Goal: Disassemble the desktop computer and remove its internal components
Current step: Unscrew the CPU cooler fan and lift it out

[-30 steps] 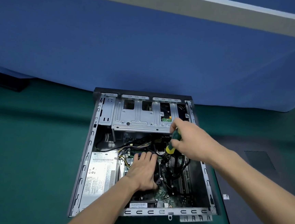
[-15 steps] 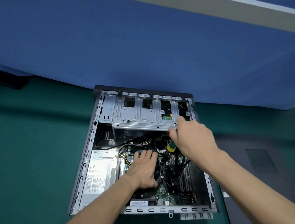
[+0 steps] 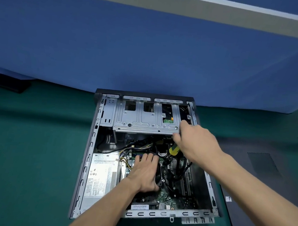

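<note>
Your right hand [image 3: 198,144] has slid up from the cables to the drive cage [image 3: 144,119], fingers curled round the yellow-handled screwdriver [image 3: 173,149], forefinger stretched onto the cage's right end. Left hand [image 3: 143,173] unchanged: flat, fingers straight, pressing on the fan beside the power supply [image 3: 101,177]. Open computer case [image 3: 88,154] lies on its side on the green bench [image 3: 24,147]; side panel [image 3: 258,176] lies to its right.
</note>
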Demonstrator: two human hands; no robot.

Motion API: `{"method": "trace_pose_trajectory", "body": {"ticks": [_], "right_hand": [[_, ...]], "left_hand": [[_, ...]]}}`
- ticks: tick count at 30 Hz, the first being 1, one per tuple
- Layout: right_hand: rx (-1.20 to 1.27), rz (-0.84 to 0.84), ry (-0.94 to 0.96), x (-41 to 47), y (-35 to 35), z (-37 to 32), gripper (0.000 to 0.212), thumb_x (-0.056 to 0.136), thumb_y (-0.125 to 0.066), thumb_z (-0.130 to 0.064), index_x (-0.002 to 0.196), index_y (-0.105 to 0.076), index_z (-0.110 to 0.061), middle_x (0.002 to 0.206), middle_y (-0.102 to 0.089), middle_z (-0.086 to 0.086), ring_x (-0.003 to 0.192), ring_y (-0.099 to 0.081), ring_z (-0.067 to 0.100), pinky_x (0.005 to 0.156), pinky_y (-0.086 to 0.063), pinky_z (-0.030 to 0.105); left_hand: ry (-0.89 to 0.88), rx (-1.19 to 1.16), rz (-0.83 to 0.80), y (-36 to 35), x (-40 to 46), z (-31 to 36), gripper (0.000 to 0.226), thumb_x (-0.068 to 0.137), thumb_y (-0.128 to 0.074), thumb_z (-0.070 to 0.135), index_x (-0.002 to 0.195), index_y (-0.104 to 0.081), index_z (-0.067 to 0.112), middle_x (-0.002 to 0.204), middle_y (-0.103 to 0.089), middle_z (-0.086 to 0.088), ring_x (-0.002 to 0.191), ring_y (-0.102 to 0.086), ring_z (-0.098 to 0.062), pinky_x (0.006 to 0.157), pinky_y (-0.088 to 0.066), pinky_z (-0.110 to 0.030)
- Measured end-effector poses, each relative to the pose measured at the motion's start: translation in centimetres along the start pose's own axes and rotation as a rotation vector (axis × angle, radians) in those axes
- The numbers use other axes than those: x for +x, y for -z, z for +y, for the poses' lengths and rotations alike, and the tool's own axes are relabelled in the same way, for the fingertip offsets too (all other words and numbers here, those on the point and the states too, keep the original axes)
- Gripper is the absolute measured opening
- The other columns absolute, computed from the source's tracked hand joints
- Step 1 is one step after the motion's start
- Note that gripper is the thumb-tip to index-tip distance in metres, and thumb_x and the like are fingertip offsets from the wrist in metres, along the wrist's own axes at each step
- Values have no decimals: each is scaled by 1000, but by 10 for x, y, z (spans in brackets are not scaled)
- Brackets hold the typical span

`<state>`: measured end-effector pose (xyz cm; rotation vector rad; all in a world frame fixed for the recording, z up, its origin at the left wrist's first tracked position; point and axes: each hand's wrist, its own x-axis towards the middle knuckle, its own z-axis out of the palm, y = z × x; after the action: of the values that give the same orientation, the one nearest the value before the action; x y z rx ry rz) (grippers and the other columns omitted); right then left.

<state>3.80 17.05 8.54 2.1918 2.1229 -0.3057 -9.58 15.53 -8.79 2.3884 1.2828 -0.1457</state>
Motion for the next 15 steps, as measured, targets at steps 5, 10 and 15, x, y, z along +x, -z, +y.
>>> {"method": "trace_pose_trajectory", "body": {"ticks": [5,10,15], "right_hand": [[-82,-25,-72,-2,4,-7,35,94,-40,-48,102,-41,-14,90,-56,2,84,-58,29,57,-32,32],[73,-168,42,3,6,-2,18,91,-51,-30,98,-39,-18,98,-58,4,80,-49,24,63,-35,32],[-80,-19,-30,3,4,-1,33,95,-42,-47,92,-37,-14,89,-58,6,76,-49,26,57,-31,33]], "left_hand": [[-4,5,5,1,0,0,79,65,-70,47,126,-32,13,123,-38,-7,110,-35,-23,98,-26,-40],[-4,10,14,1,0,0,78,66,-69,48,125,-33,13,122,-38,-6,109,-35,-23,97,-26,-40],[4,4,4,0,0,0,81,64,-71,48,126,-33,13,122,-38,-7,111,-35,-24,98,-26,-41]]}}
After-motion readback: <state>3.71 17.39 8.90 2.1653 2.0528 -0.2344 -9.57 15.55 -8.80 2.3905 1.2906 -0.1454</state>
